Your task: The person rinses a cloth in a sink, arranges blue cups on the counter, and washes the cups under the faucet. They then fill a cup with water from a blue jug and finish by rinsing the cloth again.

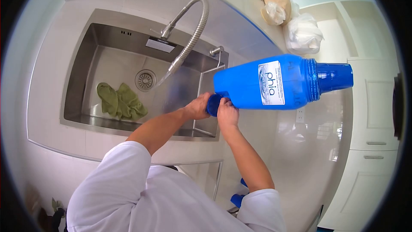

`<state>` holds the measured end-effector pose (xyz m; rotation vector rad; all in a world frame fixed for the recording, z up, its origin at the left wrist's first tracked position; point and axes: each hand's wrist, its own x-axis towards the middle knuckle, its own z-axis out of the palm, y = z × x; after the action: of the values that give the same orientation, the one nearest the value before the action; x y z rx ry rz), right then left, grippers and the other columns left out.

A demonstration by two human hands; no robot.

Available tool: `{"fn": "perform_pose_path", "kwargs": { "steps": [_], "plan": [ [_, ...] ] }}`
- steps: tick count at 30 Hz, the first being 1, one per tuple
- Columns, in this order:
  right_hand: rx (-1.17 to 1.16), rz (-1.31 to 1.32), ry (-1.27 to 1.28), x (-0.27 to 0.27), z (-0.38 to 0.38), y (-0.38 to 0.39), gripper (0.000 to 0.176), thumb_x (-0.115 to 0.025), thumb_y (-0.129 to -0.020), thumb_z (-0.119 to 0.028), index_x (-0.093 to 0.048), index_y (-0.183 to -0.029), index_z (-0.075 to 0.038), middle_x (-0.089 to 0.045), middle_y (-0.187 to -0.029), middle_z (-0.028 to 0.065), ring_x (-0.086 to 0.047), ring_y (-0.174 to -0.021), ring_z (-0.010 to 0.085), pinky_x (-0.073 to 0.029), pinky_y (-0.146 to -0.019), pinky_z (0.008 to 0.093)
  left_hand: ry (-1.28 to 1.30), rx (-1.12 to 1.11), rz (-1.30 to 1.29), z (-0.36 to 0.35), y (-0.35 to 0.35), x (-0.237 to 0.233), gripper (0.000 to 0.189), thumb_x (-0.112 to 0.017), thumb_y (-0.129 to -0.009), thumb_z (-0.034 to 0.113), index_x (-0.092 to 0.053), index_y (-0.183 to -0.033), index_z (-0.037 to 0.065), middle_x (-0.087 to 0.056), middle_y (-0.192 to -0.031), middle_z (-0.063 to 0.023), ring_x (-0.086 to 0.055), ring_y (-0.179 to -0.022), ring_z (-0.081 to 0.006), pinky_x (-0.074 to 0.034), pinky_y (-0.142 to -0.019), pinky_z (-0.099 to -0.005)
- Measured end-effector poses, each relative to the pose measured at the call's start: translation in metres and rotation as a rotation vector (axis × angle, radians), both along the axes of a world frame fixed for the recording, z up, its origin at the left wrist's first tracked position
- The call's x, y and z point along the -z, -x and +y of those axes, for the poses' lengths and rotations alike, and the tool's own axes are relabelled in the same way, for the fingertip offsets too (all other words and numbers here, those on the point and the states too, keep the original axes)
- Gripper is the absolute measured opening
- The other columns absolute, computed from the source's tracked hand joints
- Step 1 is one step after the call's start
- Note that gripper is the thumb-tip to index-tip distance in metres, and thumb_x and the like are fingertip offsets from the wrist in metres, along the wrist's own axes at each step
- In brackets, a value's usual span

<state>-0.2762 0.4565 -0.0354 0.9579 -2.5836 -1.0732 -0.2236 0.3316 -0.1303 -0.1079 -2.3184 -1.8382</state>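
A large blue bottle (249, 81) with a white label lies tilted on its side in the air, its threaded neck and dark blue spout pointing right. My right hand (228, 112) is closed at the bottle's lower left end, by a small dark blue cup (213, 105). Against the left side of that cup my left hand (198, 106) is wrapped, over the sink's right edge. How far the right fingers grip the bottle or the cup is partly hidden.
The steel sink (79, 66) holds a crumpled green cloth (122, 102) near its drain. A flexible faucet (199, 28) arches above it. White plastic bags (303, 34) stand on the back counter. White cabinets (377, 99) line the right. Blue objects (237, 199) are low beside my right sleeve.
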Motion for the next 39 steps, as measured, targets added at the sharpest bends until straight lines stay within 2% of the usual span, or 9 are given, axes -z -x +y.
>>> {"fn": "perform_pose_path", "kwargs": {
  "steps": [6, 11, 15, 20, 24, 27, 29, 34, 39],
  "plan": [
    [0.257, -0.186, 0.199, 0.002, -0.004, 0.002, 0.042, -0.052, -0.096, -0.036, -0.048, -0.114, 0.001, -0.069, -0.077, 0.0145, -0.07, -0.067, 0.0289, -0.057, -0.064, 0.0406, 0.009, -0.049, 0.041, 0.001, -0.002, 0.002, 0.084, -0.083, -0.066, 0.02, -0.034, -0.133, 0.006, -0.051, -0.124, -0.0219, -0.051, -0.117, -0.0404, -0.044, -0.1, -0.0455],
    [0.397, -0.336, 0.353, -0.061, -0.007, -0.027, 0.047, -0.054, -0.094, -0.044, -0.053, -0.112, -0.001, -0.069, -0.082, 0.0208, -0.069, -0.079, 0.0371, -0.054, -0.071, 0.046, 0.022, -0.066, -0.032, -0.018, -0.029, -0.004, 0.086, -0.083, -0.065, 0.018, -0.033, -0.133, 0.004, -0.05, -0.125, -0.0227, -0.049, -0.119, -0.0408, -0.045, -0.1, -0.0453],
    [0.446, -0.279, 0.738, -0.05, 0.046, -0.065, 0.04, -0.06, -0.091, -0.044, -0.06, -0.104, -0.006, -0.069, -0.081, 0.0192, -0.067, -0.077, 0.0389, -0.051, -0.068, 0.0475, 0.058, -0.088, -0.011, -0.048, -0.069, -0.023, 0.087, -0.083, -0.063, 0.016, -0.033, -0.133, 0.004, -0.05, -0.125, -0.0234, -0.05, -0.119, -0.0407, -0.046, -0.099, -0.0452],
    [0.548, -0.472, 1.266, -0.019, 0.067, -0.135, 0.031, -0.067, -0.09, -0.028, -0.059, -0.108, -0.004, -0.059, -0.065, 0.0094, -0.056, -0.054, 0.0197, -0.046, -0.057, 0.0322, 0.114, -0.005, -0.107, -0.106, -0.137, -0.115, 0.093, -0.087, -0.061, 0.017, -0.031, -0.133, 0.004, -0.052, -0.126, -0.0213, -0.054, -0.115, -0.0404, -0.045, -0.1, -0.0464],
    [0.506, -0.508, 1.566, 0.028, 0.056, -0.175, 0.03, -0.066, -0.092, -0.018, -0.055, -0.115, -0.003, -0.05, -0.063, 0.0002, -0.045, -0.055, 0.008, -0.039, -0.052, 0.0244, 0.251, 0.022, 0.01, -0.152, -0.182, -0.212, 0.092, -0.086, -0.059, 0.015, -0.034, -0.134, 0.004, -0.054, -0.124, -0.0208, -0.056, -0.113, -0.0415, -0.046, -0.099, -0.0451],
    [0.414, -0.453, 1.546, 0.051, 0.054, -0.187, 0.035, -0.068, -0.09, -0.019, -0.054, -0.117, -0.001, -0.052, -0.063, 0.0021, -0.047, -0.054, 0.0125, -0.04, -0.053, 0.0289, 0.259, 0.051, 0.063, -0.179, -0.207, -0.288, 0.093, -0.09, -0.059, 0.02, -0.037, -0.133, 0.004, -0.056, -0.124, -0.0193, -0.058, -0.113, -0.038, -0.05, -0.095, -0.0439],
    [0.34, -0.42, 1.562, 0.056, 0.05, -0.188, 0.032, -0.066, -0.091, -0.017, -0.054, -0.116, -0.001, -0.049, -0.063, 0.0014, -0.041, -0.053, 0.0123, -0.036, -0.051, 0.0286, 0.191, 0.134, 0.101, -0.196, -0.216, -0.321, 0.093, -0.091, -0.061, 0.022, -0.036, -0.134, 0.004, -0.056, -0.124, -0.02, -0.06, -0.11, -0.0371, -0.052, -0.089, -0.0431],
    [0.265, -0.394, 1.619, 0.053, 0.047, -0.189, 0.028, -0.062, -0.093, -0.016, -0.054, -0.114, 0.0, -0.046, -0.065, 0.0009, -0.038, -0.053, 0.0111, -0.032, -0.049, 0.0277, -0.027, 0.01, 0.351, -0.194, -0.227, -0.35, 0.059, -0.084, -0.073, 0.029, -0.052, -0.117, 0.006, -0.066, -0.108, -0.0215, -0.069, -0.094, -0.0315, -0.058, -0.081, -0.0381],
    [0.296, -0.375, 1.597, 0.055, 0.045, -0.19, 0.026, -0.061, -0.094, -0.019, -0.056, -0.11, 0.0, -0.046, -0.065, 0.0007, -0.036, -0.052, 0.0101, -0.029, -0.047, 0.0278, 0.079, -0.087, 0.292, -0.191, -0.241, -0.396, 0.038, -0.075, -0.081, 0.025, -0.053, -0.108, 0.011, -0.069, -0.098, -0.0181, -0.07, -0.089, -0.0282, -0.059, -0.079, -0.0373]
  ]
}}
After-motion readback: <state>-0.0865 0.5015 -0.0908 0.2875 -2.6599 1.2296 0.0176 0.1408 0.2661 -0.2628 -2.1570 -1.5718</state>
